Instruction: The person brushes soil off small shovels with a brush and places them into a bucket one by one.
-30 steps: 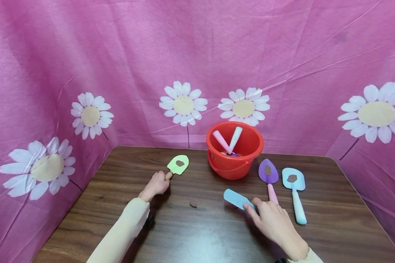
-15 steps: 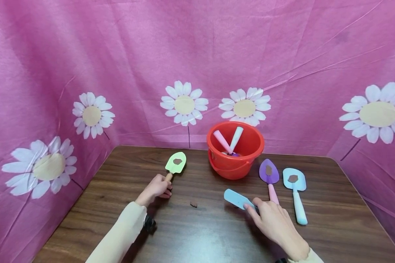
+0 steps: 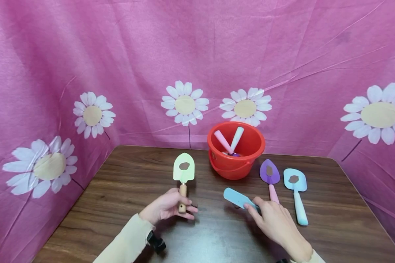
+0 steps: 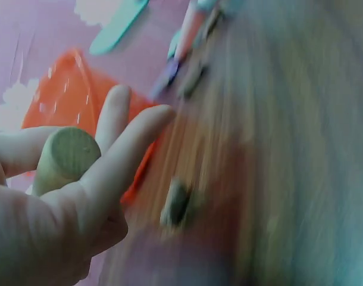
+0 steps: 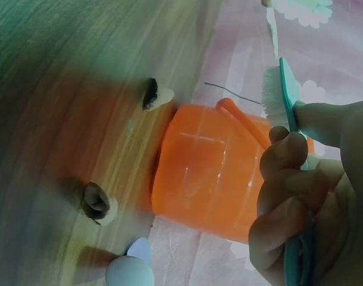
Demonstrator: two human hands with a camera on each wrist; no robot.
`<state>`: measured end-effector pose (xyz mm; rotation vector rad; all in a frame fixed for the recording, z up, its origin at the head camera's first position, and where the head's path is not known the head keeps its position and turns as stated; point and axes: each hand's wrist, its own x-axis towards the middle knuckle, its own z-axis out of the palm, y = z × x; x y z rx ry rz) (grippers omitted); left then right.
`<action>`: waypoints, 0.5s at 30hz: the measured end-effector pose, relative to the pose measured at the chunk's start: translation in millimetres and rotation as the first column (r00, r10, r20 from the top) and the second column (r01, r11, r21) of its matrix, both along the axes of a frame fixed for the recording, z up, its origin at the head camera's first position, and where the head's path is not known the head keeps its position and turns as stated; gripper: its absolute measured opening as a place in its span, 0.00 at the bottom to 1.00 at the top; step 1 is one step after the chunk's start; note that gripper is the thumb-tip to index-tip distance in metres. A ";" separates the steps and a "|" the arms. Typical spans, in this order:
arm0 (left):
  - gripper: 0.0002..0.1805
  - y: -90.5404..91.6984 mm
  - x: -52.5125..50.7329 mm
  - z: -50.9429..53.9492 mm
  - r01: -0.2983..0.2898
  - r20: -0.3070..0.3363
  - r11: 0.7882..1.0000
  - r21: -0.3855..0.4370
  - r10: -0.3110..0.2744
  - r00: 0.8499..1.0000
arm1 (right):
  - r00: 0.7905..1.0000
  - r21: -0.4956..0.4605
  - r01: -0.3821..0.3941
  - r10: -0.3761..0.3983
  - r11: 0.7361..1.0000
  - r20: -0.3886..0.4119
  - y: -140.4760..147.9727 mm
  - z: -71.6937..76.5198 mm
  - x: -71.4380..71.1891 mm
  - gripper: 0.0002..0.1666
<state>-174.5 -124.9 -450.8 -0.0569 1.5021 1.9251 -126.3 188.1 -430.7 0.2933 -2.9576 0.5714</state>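
Pink cloth [image 3: 145,54] printed with white daisies [image 3: 184,105] hangs behind the wood-grained counter [image 3: 197,237], and the head view gives me the layout. My left grip [image 3: 171,206] pinches the green trowel [image 3: 184,176] by its wooden handle, the blade pointing toward the cloth with a brown patch [image 3: 184,166] on its face. My right grip [image 3: 274,221] is wrapped around the blue brush [image 3: 238,198], to the right of the trowel and well apart from it. Farther back stands the red bucket [image 3: 233,168], a pink handle [image 3: 224,141] and a pale handle [image 3: 237,140] leaning inside. On the right lie a purple trowel [image 3: 269,171] and a light-blue spade [image 3: 296,193], similarly marked. I take the step in hand to be brushing that patch off, so I want the blade turned to the brush and held steady first.

My left wrist view is blurred, but the handle's round butt [image 4: 74,149] sits between thumb and fingers, two fingers stretching past it. I would fold those around the handle, since a light pinch may let it twist under strokes. One brown lump [image 4: 178,201] lies beyond them.

Through the right wrist view I see fingers curled on the brush and white bristles [image 5: 273,95] touching nothing. Short strokes from neck to tip should work best, letting bits drop near the two brown crumbs [image 5: 98,202] on the counter.
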 end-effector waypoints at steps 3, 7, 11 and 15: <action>0.17 12.7 13.2 4.8 0.022 0.021 0.998 0.053 -0.023 1.000 | 1.000 -0.015 0.000 0.000 1.000 -0.024 -0.9 3.1 1.5 0.14; 0.24 31.5 32.6 8.3 0.034 0.030 0.996 0.087 -0.037 0.999 | 0.998 -0.037 -0.014 0.011 0.999 -0.067 -0.8 9.6 3.1 0.15; 0.25 45.9 52.3 6.3 0.077 0.026 0.991 0.107 -0.080 0.996 | 0.984 -0.068 -0.026 0.013 0.997 -0.176 2.1 15.5 3.1 0.16; 0.23 56.3 68.8 1.7 0.128 0.026 0.981 0.148 -0.134 0.991 | 0.960 -0.120 -0.057 0.022 0.991 -0.280 4.3 19.4 3.5 0.15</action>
